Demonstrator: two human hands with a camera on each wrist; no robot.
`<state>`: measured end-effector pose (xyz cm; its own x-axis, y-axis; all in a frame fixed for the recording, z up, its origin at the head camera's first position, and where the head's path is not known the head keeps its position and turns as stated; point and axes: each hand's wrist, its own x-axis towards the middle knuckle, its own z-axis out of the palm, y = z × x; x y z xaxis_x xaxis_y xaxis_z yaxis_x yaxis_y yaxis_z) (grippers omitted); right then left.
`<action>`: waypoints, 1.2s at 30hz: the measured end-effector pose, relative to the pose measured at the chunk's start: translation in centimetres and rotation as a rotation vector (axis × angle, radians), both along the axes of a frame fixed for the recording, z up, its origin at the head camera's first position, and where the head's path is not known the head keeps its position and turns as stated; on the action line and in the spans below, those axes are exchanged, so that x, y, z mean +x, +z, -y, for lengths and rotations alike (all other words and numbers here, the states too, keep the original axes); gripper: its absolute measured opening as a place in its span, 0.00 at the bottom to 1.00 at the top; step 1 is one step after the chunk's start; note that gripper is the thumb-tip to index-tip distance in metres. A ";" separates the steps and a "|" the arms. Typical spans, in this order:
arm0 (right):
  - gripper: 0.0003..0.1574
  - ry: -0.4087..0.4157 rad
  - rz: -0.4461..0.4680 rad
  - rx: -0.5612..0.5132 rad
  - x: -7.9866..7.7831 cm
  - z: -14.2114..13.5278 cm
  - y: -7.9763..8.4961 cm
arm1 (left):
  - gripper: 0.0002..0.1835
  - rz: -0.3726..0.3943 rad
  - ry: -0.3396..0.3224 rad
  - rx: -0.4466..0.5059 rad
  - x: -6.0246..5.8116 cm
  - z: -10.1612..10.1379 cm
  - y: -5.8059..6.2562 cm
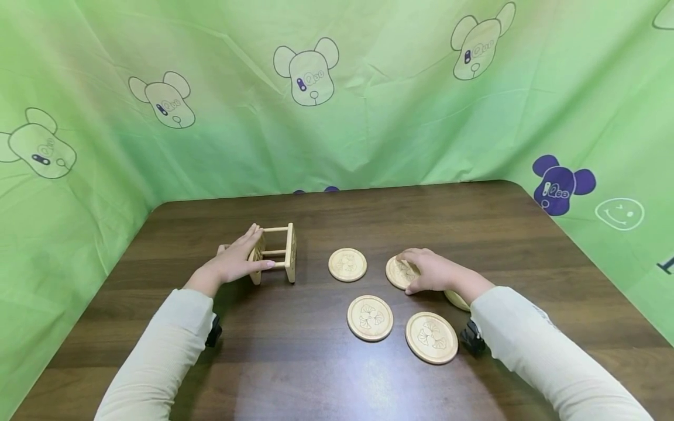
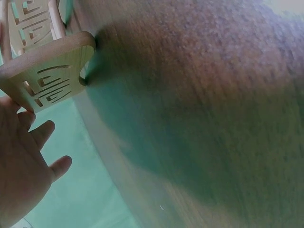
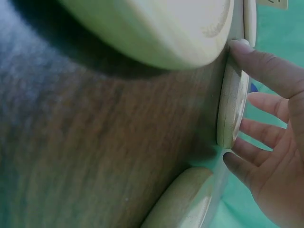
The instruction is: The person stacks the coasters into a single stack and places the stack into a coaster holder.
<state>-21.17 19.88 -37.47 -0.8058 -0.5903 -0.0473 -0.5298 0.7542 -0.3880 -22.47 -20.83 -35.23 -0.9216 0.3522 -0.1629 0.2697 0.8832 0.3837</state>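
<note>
My left hand (image 1: 234,260) holds the left side of a small wooden coaster rack (image 1: 291,252), with thumb near the front rod and fingers toward the back. Cut-out patterns show on the rack's side panel (image 2: 54,78) in the left wrist view. Over a round wooden coaster (image 1: 396,275) on the table, my right hand (image 1: 434,271) spans its edges with thumb and fingers. That coaster's rim (image 3: 229,107) shows between thumb and fingers in the right wrist view. Part of its top is hidden by the hand.
Other coasters lie flat around it: one (image 1: 347,265) toward the rack, one (image 1: 370,318) nearer, and one (image 1: 432,338) at front right. Another coaster (image 1: 457,300) is partly hidden beneath my right wrist. A green printed cloth (image 1: 368,146) hangs behind the brown table (image 1: 295,362).
</note>
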 end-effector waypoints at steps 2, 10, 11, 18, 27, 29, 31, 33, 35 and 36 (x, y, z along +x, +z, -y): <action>0.40 0.003 -0.006 -0.017 0.0 -0.1 0.0 | 0.47 -0.007 -0.003 -0.002 0.0 0.0 0.0; 0.41 0.001 -0.018 -0.053 0.3 -0.8 -0.1 | 0.48 -0.018 -0.013 -0.011 0.0 -0.2 0.0; 0.41 0.006 -0.024 -0.052 0.4 -0.9 -0.1 | 0.48 -0.018 -0.015 -0.012 0.0 -0.2 0.0; 0.42 0.013 -0.040 -0.067 1.2 -1.9 0.0 | 0.51 -0.027 -0.022 -0.027 -0.1 -0.1 0.1; 0.43 -0.058 -0.019 -0.056 2.0 -3.0 0.5 | 0.50 -0.016 -0.017 -0.021 -0.1 0.1 0.0; 0.43 -0.065 -0.019 -0.058 2.2 -3.2 0.7 | 0.50 -0.013 -0.015 -0.019 -0.1 0.1 0.1; 0.43 -0.068 -0.017 -0.063 2.4 -3.5 0.8 | 0.50 -0.014 -0.014 -0.017 0.0 0.1 0.1; 0.43 -0.068 -0.021 -0.067 2.7 -3.7 0.9 | 0.49 -0.014 -0.012 -0.017 0.0 0.1 0.1; 0.42 -0.076 -0.027 -0.069 3.0 -4.0 1.0 | 0.47 -0.013 -0.011 -0.016 0.0 0.1 0.1; 0.42 -0.080 -0.028 -0.069 3.1 -4.1 1.1 | 0.47 -0.013 -0.011 -0.014 0.0 0.1 0.1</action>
